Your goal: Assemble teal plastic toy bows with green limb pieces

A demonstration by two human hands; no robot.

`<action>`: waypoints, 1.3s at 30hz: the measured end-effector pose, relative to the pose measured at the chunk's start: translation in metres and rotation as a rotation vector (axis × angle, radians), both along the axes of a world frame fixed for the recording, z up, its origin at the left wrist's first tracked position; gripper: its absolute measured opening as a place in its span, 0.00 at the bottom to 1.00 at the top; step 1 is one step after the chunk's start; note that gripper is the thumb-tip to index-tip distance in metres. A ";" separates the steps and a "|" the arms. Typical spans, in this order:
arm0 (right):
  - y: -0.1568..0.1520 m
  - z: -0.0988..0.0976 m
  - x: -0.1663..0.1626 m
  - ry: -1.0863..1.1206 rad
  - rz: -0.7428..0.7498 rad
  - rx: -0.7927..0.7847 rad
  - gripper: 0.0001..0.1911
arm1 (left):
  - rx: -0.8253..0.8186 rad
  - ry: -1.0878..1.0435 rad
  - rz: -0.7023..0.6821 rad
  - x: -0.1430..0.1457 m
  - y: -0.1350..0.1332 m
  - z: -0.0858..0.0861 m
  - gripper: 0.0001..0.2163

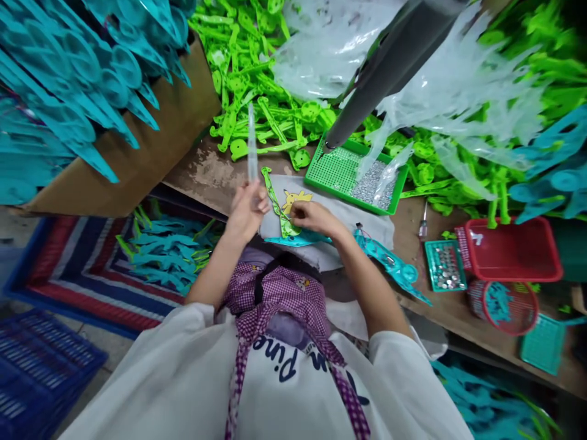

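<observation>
Two hands: left hand (246,209) fingers around clear tube (251,143), right hand (310,217) on green piece (277,206).

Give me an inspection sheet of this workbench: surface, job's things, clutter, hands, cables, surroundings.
Surface: worn wooden bench, a white cloth under the work.
Job's things: green plastic piece on the cloth; clear slim tube held upright.
Clutter: green tray of small silver bits, heap of green plastic parts, clear plastic bags, red basket, teal tray of round metal pieces.
Hands: left hand grips the tube; right hand presses on the green piece.
Cables: nothing seen.
Surroundings: cardboard box of teal plastic parts, blue crate, striped mat on the floor.
</observation>
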State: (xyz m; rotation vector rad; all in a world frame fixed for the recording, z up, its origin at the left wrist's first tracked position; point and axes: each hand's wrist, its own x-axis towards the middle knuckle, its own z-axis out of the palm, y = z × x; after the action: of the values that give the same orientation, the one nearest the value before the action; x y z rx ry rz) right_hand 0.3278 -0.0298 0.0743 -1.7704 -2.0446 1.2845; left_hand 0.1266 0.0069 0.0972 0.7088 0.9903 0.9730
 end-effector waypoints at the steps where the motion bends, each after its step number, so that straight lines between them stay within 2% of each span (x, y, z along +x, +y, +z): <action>1: 0.000 0.000 0.000 0.004 -0.001 -0.004 0.02 | -0.042 0.004 0.040 -0.014 -0.006 0.002 0.14; 4: 0.000 0.001 0.000 0.000 -0.016 -0.004 0.02 | -0.130 0.016 0.089 -0.037 -0.024 0.002 0.14; 7: 0.000 0.001 0.000 -0.022 -0.023 -0.011 0.02 | -0.088 0.065 0.109 -0.039 -0.035 -0.012 0.13; 11: -0.001 0.000 -0.001 -0.012 -0.028 -0.017 0.01 | 0.054 0.347 0.213 -0.048 -0.028 -0.035 0.13; 14: -0.002 -0.003 0.000 0.006 -0.032 -0.008 0.01 | 0.168 0.543 0.251 -0.065 -0.015 -0.039 0.10; 17: -0.002 -0.004 0.000 -0.003 -0.034 -0.001 0.01 | 0.227 0.652 0.149 -0.072 -0.014 -0.030 0.12; 21: -0.003 -0.003 -0.001 -0.021 -0.047 0.000 0.02 | 0.375 1.047 -0.126 -0.056 -0.027 -0.020 0.16; 23: -0.004 -0.002 -0.001 -0.019 -0.056 0.009 0.02 | 0.384 1.194 -0.179 -0.046 -0.032 -0.022 0.14; 25: -0.004 -0.002 -0.001 -0.009 -0.051 0.022 0.02 | 0.376 1.291 -0.168 -0.040 -0.035 -0.026 0.12; 28: -0.005 -0.001 0.000 -0.009 -0.041 0.030 0.02 | 0.429 1.346 -0.199 -0.036 -0.035 -0.030 0.09; 31: -0.004 -0.001 0.000 -0.018 -0.039 0.030 0.02 | 0.536 1.402 -0.301 -0.033 -0.033 -0.029 0.08; 34: -0.004 0.000 -0.001 -0.017 -0.042 0.026 0.02 | 0.606 1.462 -0.415 -0.032 -0.027 -0.025 0.10; 36: -0.003 0.002 -0.001 -0.021 -0.045 0.027 0.02 | 0.607 1.469 -0.468 -0.034 -0.023 -0.023 0.12; 39: -0.002 0.002 -0.001 -0.025 -0.040 0.031 0.02 | 0.560 1.397 -0.469 -0.040 -0.021 -0.013 0.12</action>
State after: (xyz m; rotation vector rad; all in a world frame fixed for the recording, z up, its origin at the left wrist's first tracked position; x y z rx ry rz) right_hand 0.3268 -0.0323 0.0763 -1.8138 -2.0196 1.2190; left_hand 0.0870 -0.0143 0.0844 2.1277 1.6040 0.1948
